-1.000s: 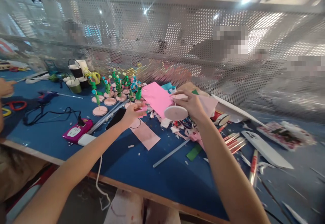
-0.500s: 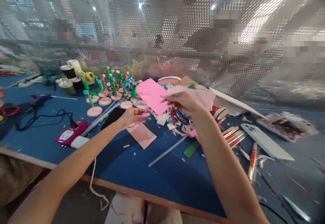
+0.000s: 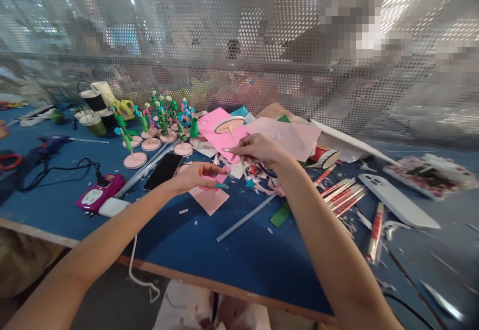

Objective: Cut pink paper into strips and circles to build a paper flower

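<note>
My right hand [image 3: 258, 151] pinches a thin stick that carries a round pink disc [image 3: 229, 125] at its far end, tilted up and to the left over a bright pink sheet [image 3: 217, 131]. My left hand [image 3: 196, 176] is closed on a small teal and pink piece [image 3: 220, 185], just above a pale pink paper strip [image 3: 209, 198] on the blue table [image 3: 209, 250]. The two hands are close together, the left one lower and to the left.
Several finished green stick figures on pink discs [image 3: 157, 130] stand at the back left, beside cups [image 3: 93, 115], a black phone [image 3: 162, 171] and a magenta power strip [image 3: 99, 193]. Paper scraps, a green strip [image 3: 280, 215], markers [image 3: 374, 230] and a white cutter [image 3: 398, 207] lie to the right. A perforated metal screen [image 3: 262, 45] closes off the back.
My right hand turned the disc from flat in its grip to standing away on its stick. The left hand dropped a little and now shows a teal piece. The camera tilted down.
</note>
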`<state>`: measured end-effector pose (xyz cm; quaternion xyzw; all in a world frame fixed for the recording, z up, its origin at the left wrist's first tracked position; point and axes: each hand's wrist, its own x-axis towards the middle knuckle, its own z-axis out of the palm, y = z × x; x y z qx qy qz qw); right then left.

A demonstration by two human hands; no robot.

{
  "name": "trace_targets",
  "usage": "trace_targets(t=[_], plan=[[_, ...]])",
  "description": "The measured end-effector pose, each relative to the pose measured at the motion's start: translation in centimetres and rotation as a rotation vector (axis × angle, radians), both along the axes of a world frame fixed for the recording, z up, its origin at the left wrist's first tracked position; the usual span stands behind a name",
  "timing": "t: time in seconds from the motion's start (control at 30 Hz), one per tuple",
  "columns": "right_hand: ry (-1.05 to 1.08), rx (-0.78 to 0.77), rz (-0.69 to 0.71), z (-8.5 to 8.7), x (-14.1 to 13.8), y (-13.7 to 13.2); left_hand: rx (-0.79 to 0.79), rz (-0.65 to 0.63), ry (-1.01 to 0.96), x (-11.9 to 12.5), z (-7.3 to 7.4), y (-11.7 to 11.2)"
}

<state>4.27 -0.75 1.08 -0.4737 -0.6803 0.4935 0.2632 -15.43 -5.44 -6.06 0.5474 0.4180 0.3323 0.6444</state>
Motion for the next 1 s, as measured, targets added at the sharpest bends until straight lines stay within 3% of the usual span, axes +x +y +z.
trace_targets(t=[0.2,0.7,1.0], plan=[[-0.027,-0.023,0.055,-0.2,-0.7,-0.4,0.050,-0.035,0.028,0.0,-0.2,0.1],[0.000,0.135,0.192,-1.7,-1.6,-0.3,0.095,-0.132,0.136,0.0,0.7,-0.5],[-0.046,0.119,0.269,-1.9,-1.4,0.2,0.188,-0.177,0.192,-0.1,0.6,-0.5]])
